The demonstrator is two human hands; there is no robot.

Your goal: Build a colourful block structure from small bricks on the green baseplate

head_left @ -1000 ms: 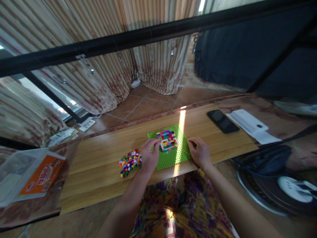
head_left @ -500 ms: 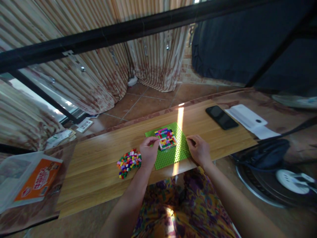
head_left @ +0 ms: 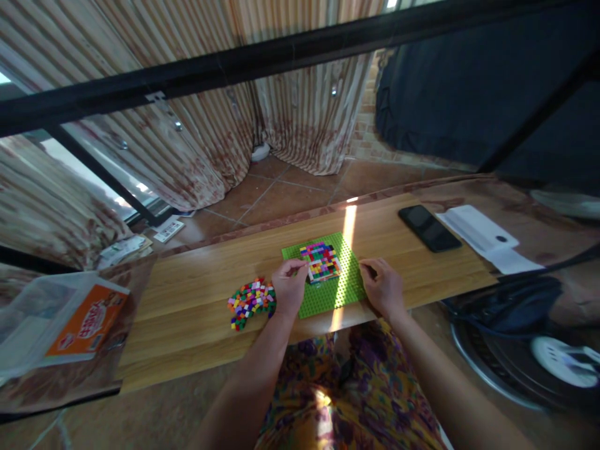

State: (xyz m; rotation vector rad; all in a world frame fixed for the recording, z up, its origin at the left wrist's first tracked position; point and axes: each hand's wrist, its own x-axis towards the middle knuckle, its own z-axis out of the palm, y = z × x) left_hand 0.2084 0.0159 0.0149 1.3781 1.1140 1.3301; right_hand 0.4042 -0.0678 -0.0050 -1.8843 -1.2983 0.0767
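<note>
A green studded baseplate (head_left: 323, 304) lies on the wooden board in front of me. On it sits a low, roughly square build of small coloured bricks (head_left: 323, 262). My left hand (head_left: 289, 287) is at the build's left side, thumb and forefinger pinched together; whatever is between the fingertips is too small to make out. At the plate's right edge, my right hand (head_left: 383, 286) has its fingers curled, with thumb and forefinger closed on that edge. Just left of my left hand is a pile of loose coloured bricks (head_left: 250, 302), partly hidden by it.
The wooden board (head_left: 187, 312) carries a black phone (head_left: 429, 228) and a white paper or box (head_left: 478, 228) at its right. Beyond its left end stands a clear plastic bin (head_left: 70, 281) with an orange label. A dark metal rail (head_left: 262, 56) crosses in front of striped curtains (head_left: 187, 125).
The view has swung slightly, so the whole scene sits a little further right. Both hands keep nearly the same place beside the build and the plate's edge.
</note>
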